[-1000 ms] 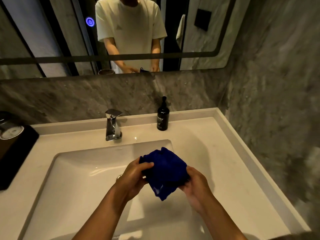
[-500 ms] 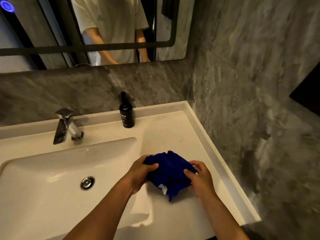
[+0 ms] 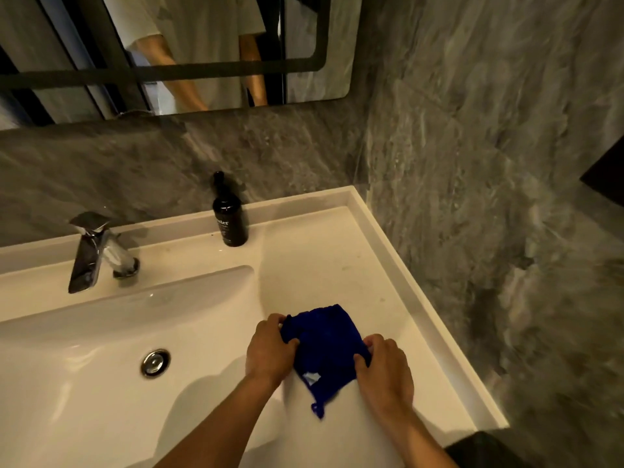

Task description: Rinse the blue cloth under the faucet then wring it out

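The blue cloth (image 3: 326,346) is folded into a small bundle with a white tag showing, held low over the white counter just right of the basin. My left hand (image 3: 270,349) grips its left edge and my right hand (image 3: 385,369) grips its right corner. A small loop hangs from the cloth's lower tip. The chrome faucet (image 3: 91,251) stands at the back left of the sink (image 3: 84,332), well away from the cloth, and no water is visible running from it.
A black pump bottle (image 3: 229,217) stands at the back of the counter right of the faucet. The chrome drain plug (image 3: 154,362) sits in the basin. A grey stone wall rises along the counter's right edge (image 3: 439,305). A mirror hangs above.
Both hands have carried the cloth from over the basin to the right, onto the counter side. The cloth now looks flatter and more spread. My view has swung right.
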